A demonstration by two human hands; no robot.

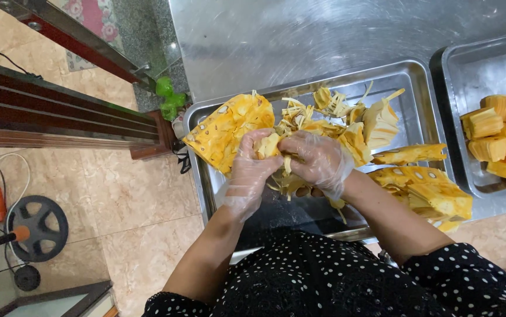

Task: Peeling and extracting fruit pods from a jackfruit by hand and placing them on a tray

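My left hand [250, 170] and my right hand [318, 161], both in clear plastic gloves, meet over a steel tray [417, 111]. Together they grip a yellow jackfruit pod [269, 144] with pale stringy fibres hanging from it. A large piece of jackfruit rind [224, 130] lies just left of my left hand. More rind pieces [427, 191] and a heap of fibres [347, 114] lie to the right and behind my hands.
A second steel tray [487, 64] at the right holds several cleaned yellow pods [502, 138]. Both trays rest on a steel table [300, 35]. On the tiled floor at left stand a wooden bench [59, 114], a fan base [37, 228] and a green toy [169, 98].
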